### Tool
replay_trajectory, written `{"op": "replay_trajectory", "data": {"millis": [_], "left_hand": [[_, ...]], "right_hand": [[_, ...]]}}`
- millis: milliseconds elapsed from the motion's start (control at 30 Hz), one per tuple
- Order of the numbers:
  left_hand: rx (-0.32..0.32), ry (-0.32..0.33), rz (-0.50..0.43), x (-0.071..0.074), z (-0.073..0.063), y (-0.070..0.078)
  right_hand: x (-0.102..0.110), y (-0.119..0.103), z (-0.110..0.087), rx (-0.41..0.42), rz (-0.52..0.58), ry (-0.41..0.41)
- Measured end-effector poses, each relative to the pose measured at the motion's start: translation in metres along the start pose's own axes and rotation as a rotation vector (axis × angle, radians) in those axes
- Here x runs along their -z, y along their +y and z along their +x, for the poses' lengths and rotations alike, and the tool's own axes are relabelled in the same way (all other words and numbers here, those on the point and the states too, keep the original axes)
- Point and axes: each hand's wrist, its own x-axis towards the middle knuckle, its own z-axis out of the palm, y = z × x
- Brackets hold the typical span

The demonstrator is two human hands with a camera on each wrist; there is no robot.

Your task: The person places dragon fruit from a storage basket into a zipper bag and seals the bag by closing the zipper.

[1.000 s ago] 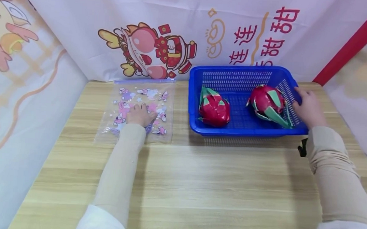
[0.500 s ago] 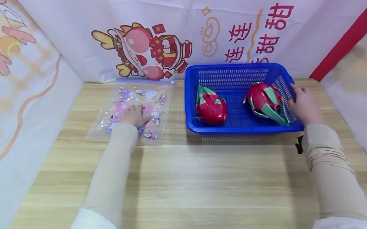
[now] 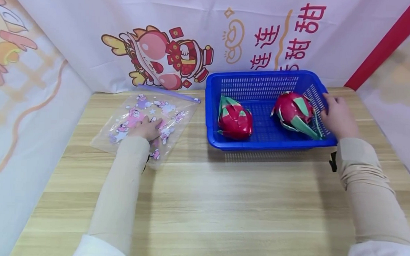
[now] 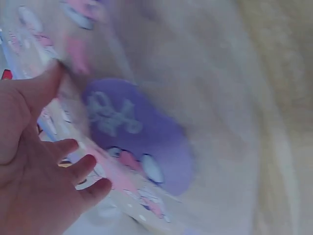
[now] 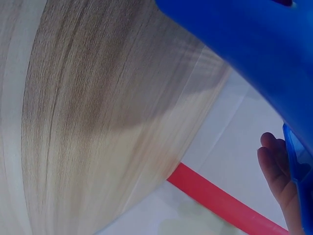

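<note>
A clear zip bag [image 3: 171,113] printed with pink and purple cartoon figures lies askew on the left of the table. My left hand [image 3: 144,129] rests on its lower part. In the left wrist view, that hand [image 4: 44,147] has its thumb and fingers spread apart against the bag [image 4: 210,122], which buckles into a fold. My right hand [image 3: 341,116] grips the right end rim of a blue plastic basket [image 3: 259,146]; the right wrist view shows its fingertips [image 5: 274,164] by the rim. Two red-and-green dragon fruits [image 3: 235,119] [image 3: 293,109] lie in the basket, apart.
A white printed cloth [image 3: 189,12] hangs behind the wooden table [image 3: 222,212], close to the basket's back. Another printed cloth [image 3: 30,109] borders the left side. A red strip [image 3: 383,46] runs up the back right corner.
The bag has turned clockwise, its lower part drawn left and its zip slanting down to the right. My left hand has shifted slightly left with it. The right hand keeps its place on the basket.
</note>
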Motion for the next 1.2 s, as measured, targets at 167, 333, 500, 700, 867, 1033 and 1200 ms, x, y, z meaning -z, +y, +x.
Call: {"op": "replay_trajectory", "data": {"millis": [167, 333, 500, 700, 867, 1033, 1200], "left_hand": [[0.035, -0.024, -0.053, 0.003, -0.002, 0.007], [0.073, 0.078, -0.084, -0.004, 0.003, 0.012], [0.176, 0.137, -0.089, -0.014, 0.011, 0.018], [0.21, 0.11, -0.039, -0.017, 0.011, 0.023], [0.174, 0.077, -0.028, -0.013, 0.006, 0.022], [0.113, 0.073, -0.002, -0.009, 0.004, 0.019], [0.042, 0.087, 0.038, -0.008, 0.006, 0.014]], "right_hand": [[-0.001, 0.0, 0.0, 0.001, -0.009, 0.0], [-0.002, 0.0, -0.001, -0.003, -0.007, 0.002], [-0.002, -0.001, 0.0, -0.011, -0.008, -0.01], [-0.004, -0.001, 0.001, -0.017, -0.016, -0.009], [-0.002, -0.002, 0.001, -0.018, -0.001, -0.01], [0.0, -0.001, 0.0, -0.026, 0.012, -0.009], [0.002, -0.002, -0.001, -0.048, 0.009, -0.024]]}}
